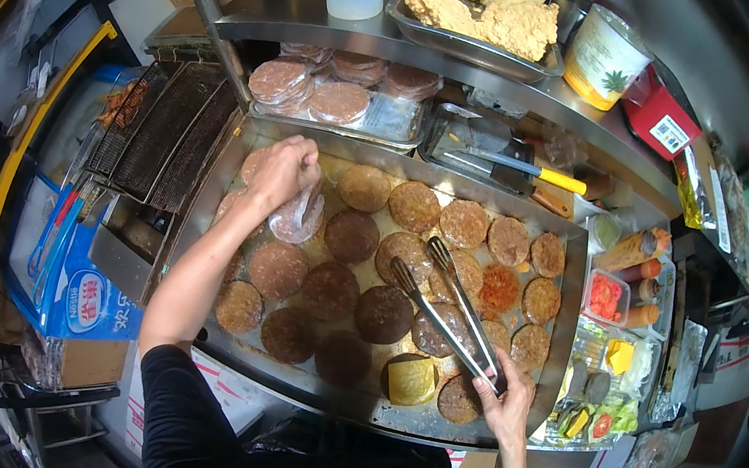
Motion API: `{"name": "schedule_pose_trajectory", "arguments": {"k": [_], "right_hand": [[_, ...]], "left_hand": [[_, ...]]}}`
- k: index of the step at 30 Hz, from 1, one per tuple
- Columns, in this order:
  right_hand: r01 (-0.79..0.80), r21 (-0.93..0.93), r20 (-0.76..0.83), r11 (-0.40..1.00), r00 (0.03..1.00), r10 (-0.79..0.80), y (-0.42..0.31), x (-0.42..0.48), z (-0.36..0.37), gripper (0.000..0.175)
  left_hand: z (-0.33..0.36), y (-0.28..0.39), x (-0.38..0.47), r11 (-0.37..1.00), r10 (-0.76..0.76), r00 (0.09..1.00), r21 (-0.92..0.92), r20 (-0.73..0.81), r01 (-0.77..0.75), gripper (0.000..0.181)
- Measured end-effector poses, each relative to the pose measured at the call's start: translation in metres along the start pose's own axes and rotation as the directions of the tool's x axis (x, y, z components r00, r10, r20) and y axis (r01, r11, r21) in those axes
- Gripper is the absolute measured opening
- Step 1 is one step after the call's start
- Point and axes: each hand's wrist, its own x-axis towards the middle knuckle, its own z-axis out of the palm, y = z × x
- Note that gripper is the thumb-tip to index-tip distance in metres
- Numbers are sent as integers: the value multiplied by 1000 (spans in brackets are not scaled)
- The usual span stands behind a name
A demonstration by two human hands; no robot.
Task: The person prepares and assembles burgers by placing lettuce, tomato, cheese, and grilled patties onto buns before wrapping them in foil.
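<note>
Above the far left part of the flat-top griddle (387,414) is my left hand (286,168), its fingers closed on a clear plastic film (309,215). The film hangs down over a pale, raw-looking patty (288,223); whether it still clings to the patty I cannot tell. My right hand (503,398) grips metal tongs (453,307) near their hinge end. The tongs' arms are spread over several browned patties (384,314), with nothing between the tips. Near the front edge, one patty carries a slice of yellow cheese (412,382). A reddish, seasoned patty (499,289) lies right of the tongs.
Behind the griddle, a metal tray (394,128) bears stacked raw patties (281,82). Beside it, a yellow-handled scraper (530,169) lies across another tray. Fried chicken (481,19) sits on the overhead shelf (288,20). Fryer baskets (166,131) stand left; sauce bottles (639,249) and toppings (604,423) line the right.
</note>
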Motion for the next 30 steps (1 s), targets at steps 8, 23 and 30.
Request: {"name": "schedule_pose_trajectory", "arguments": {"k": [8, 23, 30], "right_hand": [[-28, -44, -3, 999, 1000, 27, 3, -10, 1, 62], [60, -61, 9, 996, 998, -60, -2, -20, 13, 56], [84, -62, 48, 995, 996, -81, -5, -19, 17, 54]], "left_hand": [[12, -30, 5, 958, -247, 969, -155, -14, 242, 15], [37, -54, 6, 964, -262, 945, -88, -194, 249, 8], [43, -53, 0, 981, -161, 954, -145, -255, 127, 9]]}}
